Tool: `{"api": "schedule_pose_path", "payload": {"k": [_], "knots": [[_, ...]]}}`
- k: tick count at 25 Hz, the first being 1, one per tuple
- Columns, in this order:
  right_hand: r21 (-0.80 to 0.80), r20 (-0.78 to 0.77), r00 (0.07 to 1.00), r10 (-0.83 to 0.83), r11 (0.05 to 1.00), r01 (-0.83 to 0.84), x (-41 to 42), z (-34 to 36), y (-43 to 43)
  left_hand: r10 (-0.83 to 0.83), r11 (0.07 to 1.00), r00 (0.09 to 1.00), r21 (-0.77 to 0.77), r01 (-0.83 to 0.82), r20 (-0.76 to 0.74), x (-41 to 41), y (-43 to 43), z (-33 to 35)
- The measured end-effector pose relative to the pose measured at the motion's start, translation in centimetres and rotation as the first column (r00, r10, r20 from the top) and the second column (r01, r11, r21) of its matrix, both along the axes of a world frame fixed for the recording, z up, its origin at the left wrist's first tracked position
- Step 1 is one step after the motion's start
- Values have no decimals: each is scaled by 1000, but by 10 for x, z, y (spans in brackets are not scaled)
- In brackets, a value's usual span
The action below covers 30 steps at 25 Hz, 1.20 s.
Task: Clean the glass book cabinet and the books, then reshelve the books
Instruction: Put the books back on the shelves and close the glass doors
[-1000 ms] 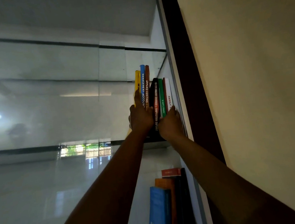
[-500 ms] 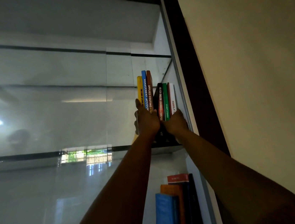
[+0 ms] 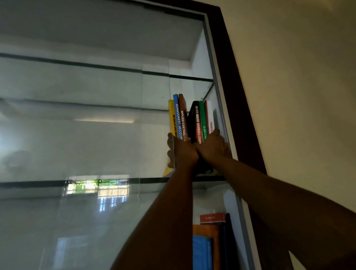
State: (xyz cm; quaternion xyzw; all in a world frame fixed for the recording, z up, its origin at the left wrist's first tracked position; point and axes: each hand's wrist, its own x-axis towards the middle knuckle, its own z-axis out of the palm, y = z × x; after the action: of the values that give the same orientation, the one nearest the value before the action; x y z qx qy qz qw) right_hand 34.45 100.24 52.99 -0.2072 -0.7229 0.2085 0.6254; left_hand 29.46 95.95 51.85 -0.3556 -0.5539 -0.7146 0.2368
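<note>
On the cabinet's upper glass shelf (image 3: pixel 219 177) stand several books. A yellow book (image 3: pixel 172 117), a blue book (image 3: pixel 177 112) and a brown book (image 3: pixel 184 114) stand upright on the left. A black book (image 3: pixel 194 121) leans left beside a green book (image 3: pixel 203 118) and a white book (image 3: pixel 210 117). My left hand (image 3: pixel 183 151) grips the left group, its fingers showing through the glass pane. My right hand (image 3: pixel 213 147) holds the right group, thumb on the white book's spine. Both hands touch at the wrists.
The sliding glass pane (image 3: pixel 83 135) covers the cabinet's left part and reflects a window and a lamp. A dark brown frame (image 3: pixel 236 87) borders the opening, with a cream wall to its right. On the shelf below stand a blue book (image 3: pixel 202 262), an orange book (image 3: pixel 214 238) and dark volumes.
Both hands have stayed on the books and drawn closer together. The books in both groups stand tighter. My view has shifted, so the shelf sits more to the right.
</note>
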Motion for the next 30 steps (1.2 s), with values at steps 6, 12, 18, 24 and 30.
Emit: {"api": "schedule_pose_path", "payload": {"k": [6,12,18,24,30], "knots": [[170,-67,991,-119,977,129,53,10,-17,-23,999,1000,24,23,-2,2,1,-5],[278,-173,975,-142,942,186,137,29,-48,115,993,992,-4,-116,-56,2,2,-7],[243,-153,979,-133,956,167,165,3,-19,225,953,966,-178,-246,-130,19,16,-5],[316,-131,984,-117,936,153,161,-2,-14,209,959,967,-161,-232,-145,27,44,-7],[311,-135,990,-50,946,90,163,-12,-10,-233,972,967,-44,230,-100,32,8,-21]]}}
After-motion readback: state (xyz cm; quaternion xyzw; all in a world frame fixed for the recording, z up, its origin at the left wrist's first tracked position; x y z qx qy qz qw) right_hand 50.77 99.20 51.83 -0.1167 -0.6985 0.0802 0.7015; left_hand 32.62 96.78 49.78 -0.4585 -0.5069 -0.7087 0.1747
